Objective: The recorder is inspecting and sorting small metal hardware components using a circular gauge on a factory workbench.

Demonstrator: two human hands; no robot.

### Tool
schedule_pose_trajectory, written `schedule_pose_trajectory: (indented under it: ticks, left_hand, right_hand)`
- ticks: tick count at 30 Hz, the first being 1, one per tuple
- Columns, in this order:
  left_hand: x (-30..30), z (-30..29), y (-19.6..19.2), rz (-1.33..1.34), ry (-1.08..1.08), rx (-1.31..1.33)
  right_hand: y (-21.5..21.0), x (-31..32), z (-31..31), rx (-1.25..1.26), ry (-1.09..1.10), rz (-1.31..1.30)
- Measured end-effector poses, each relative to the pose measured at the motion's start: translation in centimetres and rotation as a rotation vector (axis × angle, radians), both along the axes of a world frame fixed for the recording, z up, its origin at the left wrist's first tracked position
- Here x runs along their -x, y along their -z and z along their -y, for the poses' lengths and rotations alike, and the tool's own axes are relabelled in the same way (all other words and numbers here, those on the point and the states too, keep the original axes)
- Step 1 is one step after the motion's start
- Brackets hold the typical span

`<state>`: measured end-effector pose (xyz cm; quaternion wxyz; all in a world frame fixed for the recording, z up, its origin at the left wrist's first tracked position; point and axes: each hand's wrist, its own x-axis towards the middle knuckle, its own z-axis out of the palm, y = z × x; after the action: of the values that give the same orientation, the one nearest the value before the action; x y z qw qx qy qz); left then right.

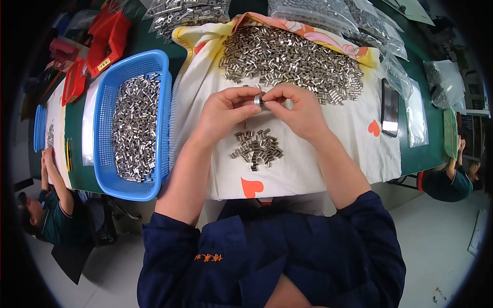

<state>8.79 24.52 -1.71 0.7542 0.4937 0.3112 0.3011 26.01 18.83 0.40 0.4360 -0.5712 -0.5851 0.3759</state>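
Observation:
Above a white cloth [205, 177], my two hands meet in the middle. My left hand [228, 110] is closed, its thumb and fingers pinching a short, shiny metal sleeve [258, 100]. Against the right side of that sleeve, the fingertips of my right hand [295, 108] are pressed together; what is between them is too small to make out. Just below my hands lies a small heap of short metal sleeves [257, 149]. Beyond them spreads a much larger pile of similar silvery sleeves [292, 59], partly hidden by my fingers.
To my left stands a blue plastic basket [165, 102] holding many metal pieces. Red bins [109, 43] sit behind it. Bags of metal parts [313, 13] line the far side. A phone [390, 108] lies on the right. Other people [56, 210] work at both sides.

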Motion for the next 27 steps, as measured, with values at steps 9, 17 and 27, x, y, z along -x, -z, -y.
schedule_pose_trajectory:
  ticks: [9,17,27]
  left_hand:
    - [0.0,0.3,0.1,-0.154,0.006,-0.092]
    - [0.0,0.4,-0.6,-0.107,0.116,0.014]
    - [-0.3,0.9,-0.4,-0.159,0.217,-0.084]
  right_hand:
    - [0.5,0.4,0.3,-0.243,0.028,0.377]
    - [-0.4,-1.1,-0.1,0.176,-0.042,0.029]
    - [2.3,-1.4,-1.0,-0.236,0.178,0.775]
